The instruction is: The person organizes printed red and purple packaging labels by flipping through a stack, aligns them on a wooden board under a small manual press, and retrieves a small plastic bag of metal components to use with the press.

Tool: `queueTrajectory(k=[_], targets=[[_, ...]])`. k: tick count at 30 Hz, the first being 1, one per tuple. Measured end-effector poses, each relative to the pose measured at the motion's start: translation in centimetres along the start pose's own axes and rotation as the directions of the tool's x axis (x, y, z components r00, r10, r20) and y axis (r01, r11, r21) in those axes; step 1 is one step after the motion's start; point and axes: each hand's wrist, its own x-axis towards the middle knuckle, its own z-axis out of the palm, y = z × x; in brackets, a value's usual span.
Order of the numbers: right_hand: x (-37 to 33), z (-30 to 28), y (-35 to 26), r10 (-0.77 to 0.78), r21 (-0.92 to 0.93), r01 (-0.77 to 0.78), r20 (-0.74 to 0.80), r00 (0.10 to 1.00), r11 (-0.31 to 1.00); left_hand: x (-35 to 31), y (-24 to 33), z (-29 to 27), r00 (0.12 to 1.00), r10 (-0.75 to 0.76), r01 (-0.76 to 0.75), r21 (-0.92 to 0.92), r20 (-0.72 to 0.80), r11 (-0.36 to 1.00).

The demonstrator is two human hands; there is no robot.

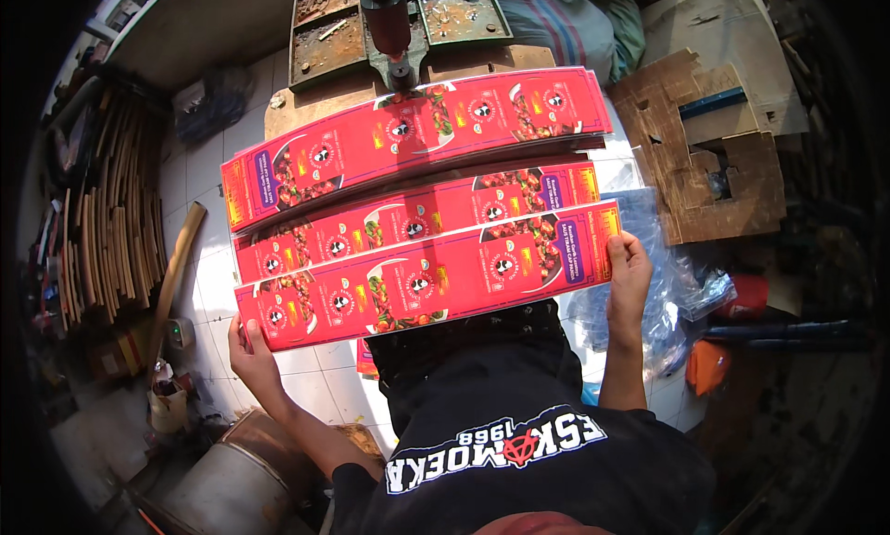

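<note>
Print in red, purple and yellow is carried by a long front panel (pixel 417 280), which is held out level across the body, above the lap. Its near left corner is pinched by the left hand (pixel 252 359), partly closed, with the thumb laid on the printed face; the fingers underneath are mostly hidden. Its right edge is gripped by the right hand (pixel 630 275), whose fingers are bent in against the side. Nothing else is seen in either hand.

The near edge of a middle panel (pixel 399 227) of similar print is overlapped by the front one. Farther off, a rear stack (pixel 408 132) of red panels is set across a wooden board (pixel 298 113), its layered edges exposed. The far side of that stack is met by the tip of a dark machine (pixel 387 34); whether it is touched cannot be told. The machine is flanked by a left tray (pixel 324 34) and a right tray (pixel 464 16), both strewn with small bits.

Brown strips (pixel 107 210) are stacked upright at the left. Cut brown sheeting (pixel 760 178) is leaned at the right, and clear plastic (pixel 649 350) is crumpled beside the right forearm.
</note>
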Motion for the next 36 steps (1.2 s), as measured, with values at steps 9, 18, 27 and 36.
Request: queueTrajectory(k=[9, 18, 27, 36], targets=[[1.2, 1.5, -2.6, -0.278, 0.261, 0.223, 0.198, 0.940, 0.939, -0.6, -3.1, -1.5, 0.984, 0.026, 0.094, -0.647, 0.174, 0.757], [1.0, 1.2, -2.0, -0.281, 0.330, 0.181, 0.286, 0.916, 0.926, -1.4, -4.0, -2.4, 0.994, 0.087, -0.016, -0.663, 0.074, 0.748], [2.2, -1.1, -0.4, -0.136, -0.101, 0.144, 0.075, 0.988, 0.984, -2.1, 0.3, -0.6, 0.966, -0.017, 0.111, -0.352, 0.259, 0.929], [3.0, 1.4, -0.5, -0.097, -0.369, 0.074, -0.043, 0.994, 0.926, 1.0, 1.4, 1.5, 0.992, 0.065, -0.065, -0.004, 0.105, 0.998]])
